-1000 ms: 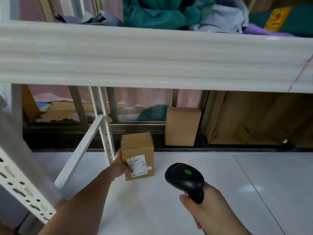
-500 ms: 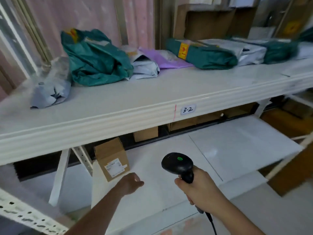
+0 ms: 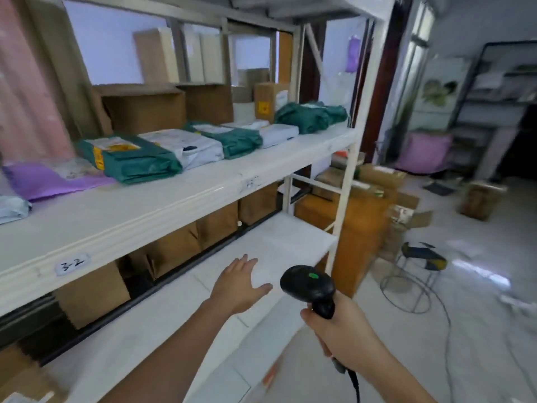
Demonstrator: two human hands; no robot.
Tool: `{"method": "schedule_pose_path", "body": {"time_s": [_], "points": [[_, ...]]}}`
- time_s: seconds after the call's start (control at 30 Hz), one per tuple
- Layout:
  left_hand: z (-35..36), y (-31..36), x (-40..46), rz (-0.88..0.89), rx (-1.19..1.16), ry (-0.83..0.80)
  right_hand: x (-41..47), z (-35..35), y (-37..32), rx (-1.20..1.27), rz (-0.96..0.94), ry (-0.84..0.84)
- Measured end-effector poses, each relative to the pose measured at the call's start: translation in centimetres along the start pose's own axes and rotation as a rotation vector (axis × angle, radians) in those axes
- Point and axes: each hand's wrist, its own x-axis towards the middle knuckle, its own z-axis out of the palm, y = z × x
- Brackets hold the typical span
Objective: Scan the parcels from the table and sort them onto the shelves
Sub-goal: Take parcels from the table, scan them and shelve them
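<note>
My right hand (image 3: 343,330) grips the handle of a black barcode scanner (image 3: 308,283) with a green light on top, held in front of the white shelf unit (image 3: 162,205). My left hand (image 3: 238,283) is empty, fingers spread, hovering over the white lower shelf (image 3: 276,239). The middle shelf, labelled 3-2 (image 3: 71,264), carries green (image 3: 130,159), grey (image 3: 189,146) and purple (image 3: 49,181) bagged parcels. Brown boxes (image 3: 93,292) stand behind the lower shelf. The small box I placed is out of view.
Past the shelf's right post stand orange-brown cartons (image 3: 360,228) and a round stool (image 3: 418,263) on the floor. A cable (image 3: 441,309) trails across the tiles. A pink bundle (image 3: 424,152) and a dark rack (image 3: 499,91) are farther back right.
My left hand has let go of the small labelled box and drawn back empty with fingers spread. My view has swung up and to the right along the shelf; the scanner stays in my right hand.
</note>
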Motion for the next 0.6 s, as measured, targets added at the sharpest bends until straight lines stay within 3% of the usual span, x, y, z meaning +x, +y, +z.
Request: {"method": "schedule_pose_path", "body": {"time_s": [0.3,0.6], "points": [[5.9,21.5,9.2,0.193,0.010,-0.083,1.6,-16.3,7.6,0.039,0.056,0.263],[10.3,31.8,20.3,0.306,-0.042,-0.126,9.5,-26.5,12.1,0.053,0.082,0.367]]}}
